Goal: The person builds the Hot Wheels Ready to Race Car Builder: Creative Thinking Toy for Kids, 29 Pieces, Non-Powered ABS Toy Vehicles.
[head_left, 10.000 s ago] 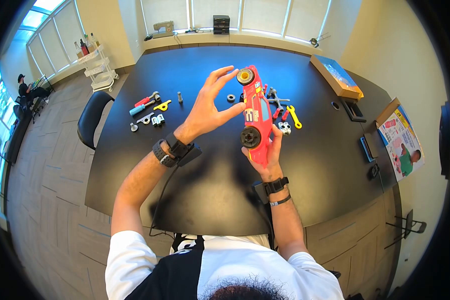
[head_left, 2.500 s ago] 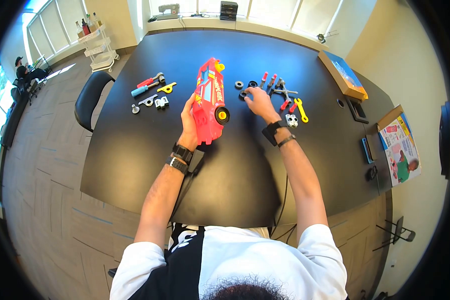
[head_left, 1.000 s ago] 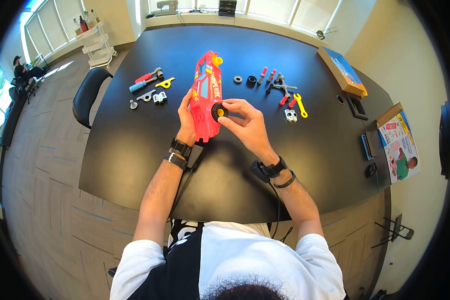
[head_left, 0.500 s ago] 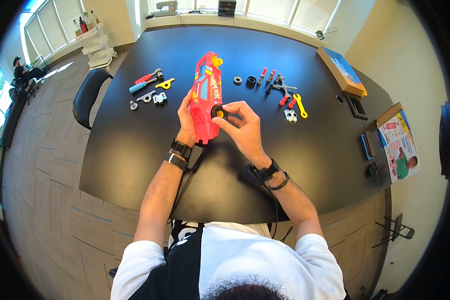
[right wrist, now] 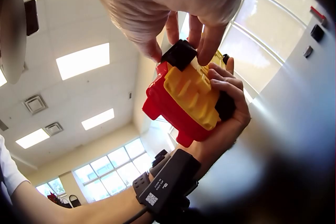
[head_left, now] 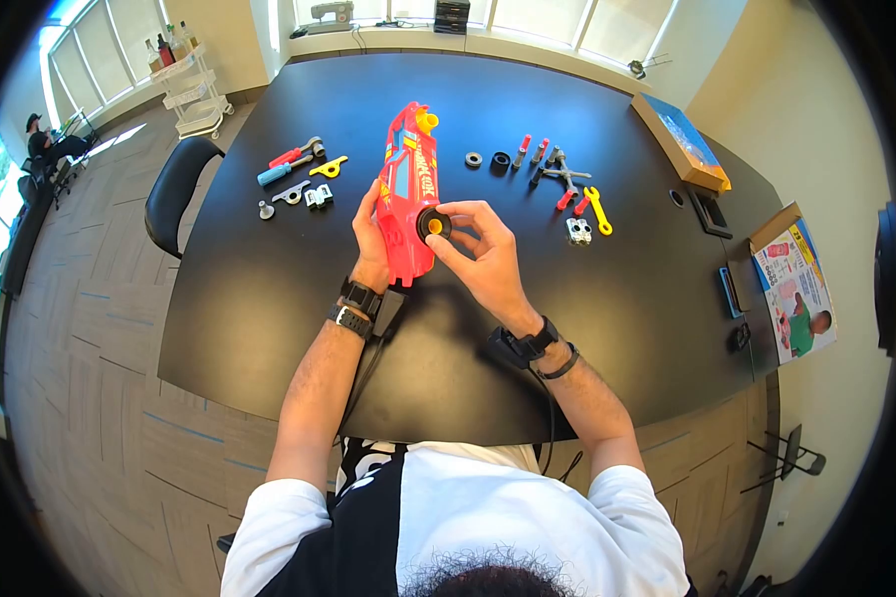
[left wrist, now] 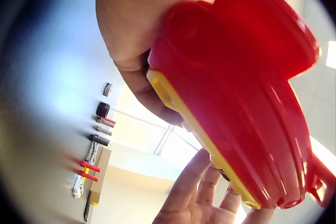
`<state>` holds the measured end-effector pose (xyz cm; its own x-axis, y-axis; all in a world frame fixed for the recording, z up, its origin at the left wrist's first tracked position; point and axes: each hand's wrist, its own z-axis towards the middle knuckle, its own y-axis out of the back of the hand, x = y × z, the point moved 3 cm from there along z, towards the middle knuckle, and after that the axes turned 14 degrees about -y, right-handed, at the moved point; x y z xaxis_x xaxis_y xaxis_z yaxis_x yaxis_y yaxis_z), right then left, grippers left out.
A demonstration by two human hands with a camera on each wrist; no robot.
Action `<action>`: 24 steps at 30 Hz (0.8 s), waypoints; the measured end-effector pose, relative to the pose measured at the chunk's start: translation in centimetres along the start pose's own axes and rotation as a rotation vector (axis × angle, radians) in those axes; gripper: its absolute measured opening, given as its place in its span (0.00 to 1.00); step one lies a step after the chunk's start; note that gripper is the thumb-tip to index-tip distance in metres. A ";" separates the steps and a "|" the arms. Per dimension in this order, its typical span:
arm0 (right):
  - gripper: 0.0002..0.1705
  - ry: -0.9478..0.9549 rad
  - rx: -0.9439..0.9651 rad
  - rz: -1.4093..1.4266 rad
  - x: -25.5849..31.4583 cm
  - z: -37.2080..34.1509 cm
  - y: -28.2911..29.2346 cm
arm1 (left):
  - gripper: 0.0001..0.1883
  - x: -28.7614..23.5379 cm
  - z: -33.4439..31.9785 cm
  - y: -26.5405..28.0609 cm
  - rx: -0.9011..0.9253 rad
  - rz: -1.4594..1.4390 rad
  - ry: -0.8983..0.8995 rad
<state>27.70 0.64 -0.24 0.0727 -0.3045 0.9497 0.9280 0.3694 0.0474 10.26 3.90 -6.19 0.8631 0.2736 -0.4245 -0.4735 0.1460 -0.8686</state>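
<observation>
In the head view a red toy car (head_left: 405, 184) is held on its side above the table by my left hand (head_left: 370, 245), fingers curled round its body. My right hand (head_left: 485, 261) pinches a black tire (head_left: 434, 226) between thumb and fingers at the car's near wheel position, with a yellow hub inside the ring. A yellow hub without a tire (head_left: 427, 122) shows at the far end. The right wrist view shows the tire (right wrist: 179, 55) against the car's yellow underside (right wrist: 192, 97). Red bodywork (left wrist: 231, 103) fills much of the left wrist view.
On the dark table (head_left: 299, 368), two tires (head_left: 501, 159), red-ended bolts, a grey cross wrench (head_left: 564, 174) and a yellow wrench (head_left: 598, 211) lie to the right. A blue screwdriver (head_left: 276, 174) and other tools lie left. An open cardboard box (head_left: 682, 144) stands at the back right.
The right hand has brought a tire from the table to the car's near hub, where it remains pinched. Over the last half second, car and hands have shifted slightly left.
</observation>
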 end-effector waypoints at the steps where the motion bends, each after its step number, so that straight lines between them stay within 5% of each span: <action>1: 0.21 -0.004 -0.014 0.009 -0.1 0.0 0.0 | 0.34 0.0 -0.1 -0.2 -0.011 0.000 0.002; 15: 0.20 -0.049 -0.079 0.001 -0.6 -0.3 -0.3 | 0.34 -0.1 -0.1 -0.2 -0.013 0.041 0.030; 24: 0.27 -0.020 0.098 0.030 0.1 -0.3 0.5 | 0.34 0.0 0.0 0.1 -0.040 0.035 0.001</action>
<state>28.25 0.53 -0.26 0.0918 -0.2750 0.9570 0.8853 0.4626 0.0480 10.27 3.88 -6.25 0.8461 0.2770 -0.4555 -0.4965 0.0982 -0.8625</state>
